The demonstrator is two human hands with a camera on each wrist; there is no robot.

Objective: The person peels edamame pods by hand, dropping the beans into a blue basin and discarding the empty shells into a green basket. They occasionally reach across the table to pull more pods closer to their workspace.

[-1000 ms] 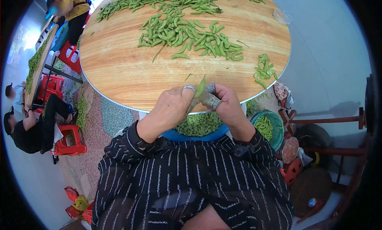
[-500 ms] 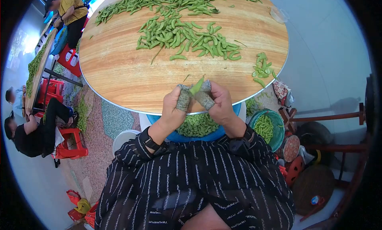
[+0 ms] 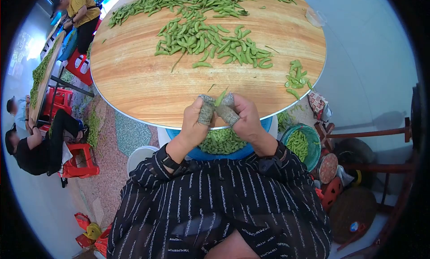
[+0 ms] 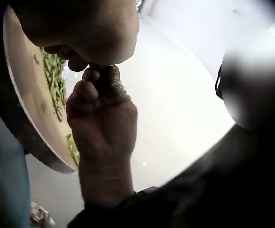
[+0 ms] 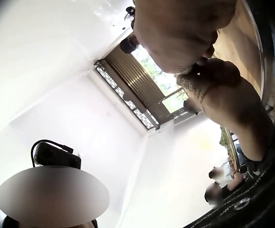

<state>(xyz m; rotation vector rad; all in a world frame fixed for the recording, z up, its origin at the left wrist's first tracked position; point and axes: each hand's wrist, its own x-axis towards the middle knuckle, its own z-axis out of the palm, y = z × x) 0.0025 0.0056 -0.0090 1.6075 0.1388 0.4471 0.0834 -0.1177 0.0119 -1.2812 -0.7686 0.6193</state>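
In the head view my left hand (image 3: 193, 119) and right hand (image 3: 249, 121) meet over the near edge of the round wooden table (image 3: 134, 91). Between their fingertips they pinch one green edamame pod (image 3: 221, 97), its tip pointing away from me. Grey knitted covers (image 3: 206, 113) wrap the thumbs and forefingers. Right below the hands sits a blue basin (image 3: 192, 152) filled with shelled green beans (image 3: 221, 141). Both wrist views show the left hand (image 4: 80, 33) and right hand (image 5: 180, 35) close together, the pod hidden behind the fingers.
A large heap of edamame pods (image 3: 197, 37) lies across the table, with a small group of pods (image 3: 296, 75) near its right edge. A green basket (image 3: 313, 144) of pods stands at the right, a white bucket (image 3: 139, 157) at the left. Other people sit at a table (image 3: 42, 71) far left.
The left hand has turned so its covered thumb faces the right one, both thumbs now side by side on the pod. Less of the pod shows above the fingers than half a second ago.
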